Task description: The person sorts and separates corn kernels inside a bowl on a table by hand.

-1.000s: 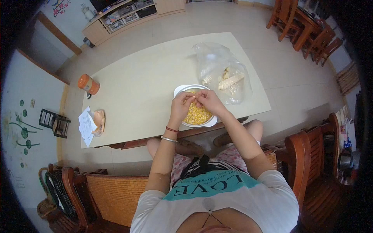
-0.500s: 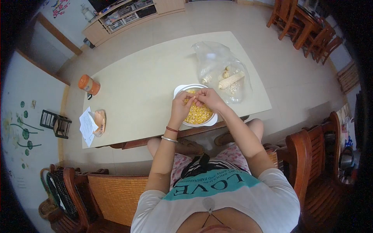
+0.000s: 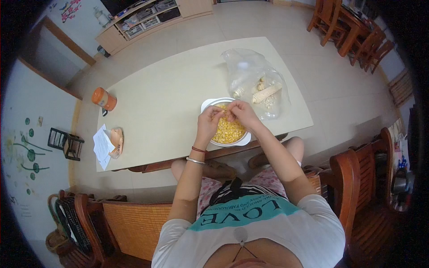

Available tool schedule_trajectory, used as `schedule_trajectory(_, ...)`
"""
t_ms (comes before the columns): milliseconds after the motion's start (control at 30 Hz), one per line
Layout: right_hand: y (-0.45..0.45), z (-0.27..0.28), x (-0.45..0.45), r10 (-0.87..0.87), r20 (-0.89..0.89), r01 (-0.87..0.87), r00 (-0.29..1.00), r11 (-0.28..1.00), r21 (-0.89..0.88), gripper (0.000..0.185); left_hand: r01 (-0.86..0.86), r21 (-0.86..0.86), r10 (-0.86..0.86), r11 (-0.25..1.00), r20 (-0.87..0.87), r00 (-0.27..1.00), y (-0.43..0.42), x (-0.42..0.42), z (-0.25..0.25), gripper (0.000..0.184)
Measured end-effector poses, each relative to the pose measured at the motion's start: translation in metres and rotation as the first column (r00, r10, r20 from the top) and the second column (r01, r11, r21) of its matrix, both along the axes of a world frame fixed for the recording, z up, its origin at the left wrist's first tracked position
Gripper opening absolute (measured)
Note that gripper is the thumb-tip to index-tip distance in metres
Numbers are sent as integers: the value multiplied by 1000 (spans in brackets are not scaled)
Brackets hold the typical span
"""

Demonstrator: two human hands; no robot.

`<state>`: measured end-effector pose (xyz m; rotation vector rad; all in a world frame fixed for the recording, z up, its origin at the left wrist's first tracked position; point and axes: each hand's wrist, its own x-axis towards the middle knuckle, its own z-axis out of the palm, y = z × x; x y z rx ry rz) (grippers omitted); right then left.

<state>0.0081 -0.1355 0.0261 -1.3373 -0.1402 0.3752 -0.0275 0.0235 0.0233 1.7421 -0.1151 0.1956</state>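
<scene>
Pale table [image 3: 170,98]; clear bag [image 3: 243,67] on its right; white bowl [image 3: 241,142] at its near edge. Above the bowl, left hand [image 3: 209,121] and right hand [image 3: 242,114], fingertips drawn together, anything pinched too small to tell. Inside, yellow kernels [image 3: 229,133].

On the left end of the pale table [image 3: 165,89] stands an orange jar [image 3: 104,98], a small dark object [image 3: 104,112] just beside it; nearer the front edge lie papers [image 3: 102,148], next to a pack [image 3: 116,142] whose contents are hard to make out; past that end, a black rack [image 3: 67,144] stands by a wall with a green plant decal [image 3: 31,155]; across the floor [image 3: 192,27] is a wooden cabinet [image 3: 195,6], white baskets [image 3: 135,31] on its shelves, a dark bin [image 3: 103,50] near its left end; at upper right, chairs [image 3: 332,29] surround a dining table [image 3: 354,29]; at lower left is a bench [image 3: 134,228] with a woven surface; at far right, a metal pot [image 3: 399,182].
</scene>
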Motion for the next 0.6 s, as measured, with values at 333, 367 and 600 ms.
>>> schedule_trajectory(333, -51, 4, 17, -369, 199, 389, 908, 918, -73, 19, -63, 158, 47, 986, 99, 994, 0, -1, 6, 13)
schedule_trajectory(367, -64, 3, 24, -394, 212, 431, 894, 887, -168, 21, -62, 187, 44, 980, 97, 994, 1, -1, 6, 14)
schedule_trajectory(600, -119, -60, 57, -244, 747, 783, 619, 261, -564, 23, 0, 67, -4, 998, 54, 999, -8, -1, 15, 16)
